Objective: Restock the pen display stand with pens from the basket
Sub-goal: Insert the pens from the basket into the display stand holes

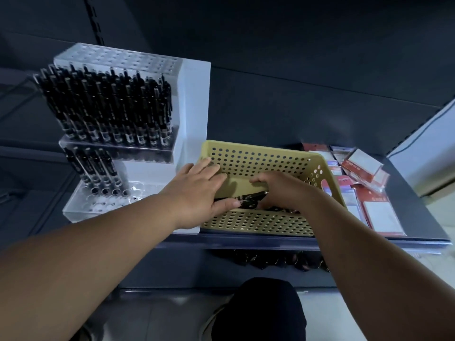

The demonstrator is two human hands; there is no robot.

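Observation:
A tiered clear pen display stand [194,99] sits at the left of the shelf. Its middle tier is packed with black pens [110,107], its lower tier holds several pens [98,168] beside free holes, and its top tier [118,57] shows only holes. To its right stands a yellow perforated basket [258,225]. My left hand [197,193] lies over the basket's left rim with fingers straight, thumb touching a bunch of black pens [248,201]. My right hand [283,190] reaches inside the basket, fingers curled round that bunch.
Red and white stationery packets [374,207] lie right of the basket. The shelf's front edge [270,242] runs just below the basket, with dark items [270,259] hanging beneath it. My dark-clad knee [266,311] is under the shelf.

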